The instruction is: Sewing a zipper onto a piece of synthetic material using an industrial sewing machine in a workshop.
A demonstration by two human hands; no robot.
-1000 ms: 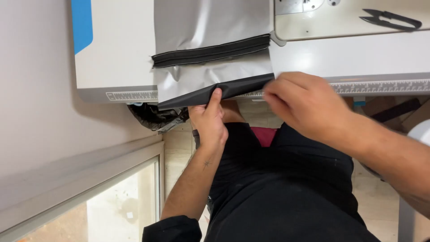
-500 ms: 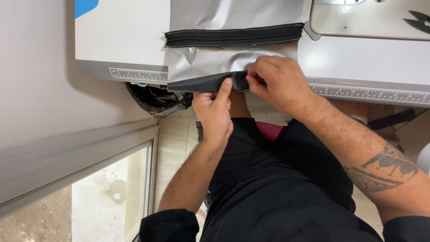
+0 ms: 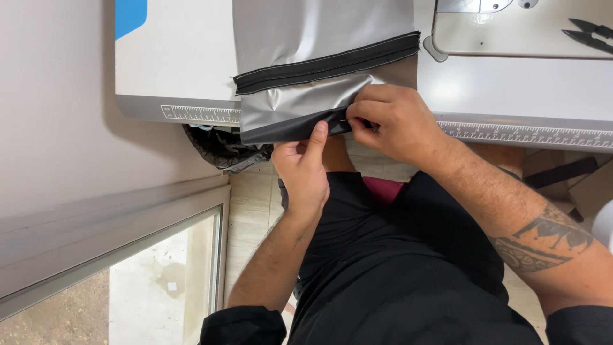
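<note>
- silver fabric (image 3: 306,102) with black hem edge (image 3: 287,130) running left-right along table edge (image 3: 511,131)
- left hand (image 3: 303,169) pinching hem from below
- right hand (image 3: 389,121) pinching hem from right, both touching

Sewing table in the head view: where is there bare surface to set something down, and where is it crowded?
Free: the white table top left of the silver fabric, and the strip between the machine bed and the printed ruler. Crowded: the front edge, where left hand and right hand pinch the black hem; snips lie far right.
</note>
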